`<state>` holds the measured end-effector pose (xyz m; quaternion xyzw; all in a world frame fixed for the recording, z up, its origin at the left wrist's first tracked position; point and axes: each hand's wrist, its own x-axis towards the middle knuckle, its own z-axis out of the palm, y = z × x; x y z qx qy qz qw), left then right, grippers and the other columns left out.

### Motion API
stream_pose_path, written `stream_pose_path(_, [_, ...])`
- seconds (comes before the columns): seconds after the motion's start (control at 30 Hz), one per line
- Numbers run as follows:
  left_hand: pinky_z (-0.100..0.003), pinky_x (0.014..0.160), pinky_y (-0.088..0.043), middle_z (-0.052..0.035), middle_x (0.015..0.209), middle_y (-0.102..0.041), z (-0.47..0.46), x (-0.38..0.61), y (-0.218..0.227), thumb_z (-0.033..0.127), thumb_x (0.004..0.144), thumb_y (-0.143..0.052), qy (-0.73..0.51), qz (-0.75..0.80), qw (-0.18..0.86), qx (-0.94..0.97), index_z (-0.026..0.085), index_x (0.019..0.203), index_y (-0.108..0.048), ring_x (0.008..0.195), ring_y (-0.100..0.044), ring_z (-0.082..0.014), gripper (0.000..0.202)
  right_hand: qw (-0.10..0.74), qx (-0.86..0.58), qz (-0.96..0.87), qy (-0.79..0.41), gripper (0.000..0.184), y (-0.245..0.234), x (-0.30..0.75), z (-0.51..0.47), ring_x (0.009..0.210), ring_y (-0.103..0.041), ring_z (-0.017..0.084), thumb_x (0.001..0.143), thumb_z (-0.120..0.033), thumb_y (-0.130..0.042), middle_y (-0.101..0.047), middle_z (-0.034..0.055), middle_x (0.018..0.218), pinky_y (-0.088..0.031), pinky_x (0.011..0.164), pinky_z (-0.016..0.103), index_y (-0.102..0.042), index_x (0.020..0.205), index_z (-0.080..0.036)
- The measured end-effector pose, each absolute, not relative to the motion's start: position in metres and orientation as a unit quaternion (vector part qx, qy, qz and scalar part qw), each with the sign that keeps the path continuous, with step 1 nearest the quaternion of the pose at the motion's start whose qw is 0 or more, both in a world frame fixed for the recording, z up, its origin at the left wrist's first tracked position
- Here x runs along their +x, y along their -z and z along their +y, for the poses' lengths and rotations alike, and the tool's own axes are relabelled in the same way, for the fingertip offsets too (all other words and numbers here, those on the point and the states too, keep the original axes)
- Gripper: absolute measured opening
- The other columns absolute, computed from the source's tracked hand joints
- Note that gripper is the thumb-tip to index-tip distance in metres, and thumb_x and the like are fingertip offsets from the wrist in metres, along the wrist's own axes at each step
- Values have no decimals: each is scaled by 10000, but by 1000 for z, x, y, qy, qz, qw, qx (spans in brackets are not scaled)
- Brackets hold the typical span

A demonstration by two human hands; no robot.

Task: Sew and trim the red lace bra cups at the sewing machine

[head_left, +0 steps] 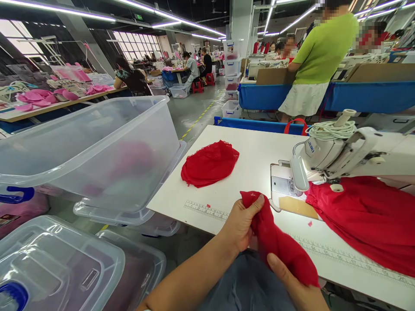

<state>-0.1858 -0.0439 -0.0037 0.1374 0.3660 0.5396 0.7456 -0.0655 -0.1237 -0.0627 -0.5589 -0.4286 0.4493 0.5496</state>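
A piece of red fabric (275, 235) is held between my two hands at the front edge of the white sewing table (249, 151). My left hand (241, 222) pinches its upper end, thumb on top. Lower down, my right hand (292, 276) grips the other end, its fingers hidden beneath the cloth. A second red fabric piece (210, 163) with a lacy edge lies flat on the table beyond my left hand. To the right, a larger heap of red fabric (366, 216) rests by the sewing machine (343, 151), partly under its head.
A large clear plastic bin (136, 160) stands left of the table, with lidded bins (58, 263) below it. Printed rulers (207, 210) run along the table's front. A person in a green shirt (327, 47) stands beyond, near blue cloth troughs (369, 97).
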Motion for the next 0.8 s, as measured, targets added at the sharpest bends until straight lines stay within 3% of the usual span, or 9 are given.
stream_pose_path(0.1, [-230, 599, -432, -6, 586, -578, -57, -180, -1, 468, 550, -873, -551, 395, 700, 227, 117, 595, -615, 573, -509, -103, 438, 562, -423, -443, -556, 646, 42, -74, -106, 1225, -524, 350, 595, -616, -773, -687, 113, 1158, -336, 1079, 539, -696, 1096, -216])
stream_pose_path(0.17, [-242, 612, -435, -12, 604, -576, -63, -175, -2, 511, 591, -834, -542, 417, 677, 273, 122, 604, -615, 598, -512, -117, 447, 605, -412, -375, -568, 470, 33, -82, -97, 1040, -641, 300, 622, -526, -794, -732, 86, 1005, -449, 984, 507, -718, 975, -225])
stream_pose_path(0.27, [-251, 626, -437, -10, 625, -572, -68, -172, 0, 526, 603, -817, -547, 427, 659, 292, 128, 626, -609, 614, -504, -123, 449, 661, -448, -254, -546, 286, 25, -94, -93, 851, -694, 230, 616, -370, -832, -744, 22, 839, -527, 891, 448, -714, 843, -242])
stream_pose_path(0.5, [-239, 576, -411, 17, 567, -523, -70, -174, 1, 484, 596, -834, -550, 417, 675, 263, 149, 574, -555, 557, -474, -107, 436, 609, -449, -225, -614, 415, 27, -98, -101, 965, -695, 284, 658, -431, -798, -753, 70, 998, -584, 815, 433, -712, 1015, -238])
stream_pose_path(0.67, [-229, 590, -434, -8, 584, -588, -66, -175, -2, 448, 524, -883, -549, 401, 705, 203, 121, 609, -636, 576, -527, -112, 419, 615, -495, -267, -552, 372, 44, -93, -103, 1037, -676, 289, 746, -407, -743, -742, 42, 1065, -591, 844, 415, -703, 1074, -237])
stream_pose_path(0.8, [-204, 509, -411, 3, 525, -575, -57, -180, -5, 410, 460, -917, -547, 378, 733, 146, 113, 567, -624, 503, -502, -86, 431, 607, -536, -310, -499, 314, 63, -93, -117, 1099, -645, 278, 786, -388, -710, -719, 15, 1130, -588, 850, 364, -704, 1066, -245])
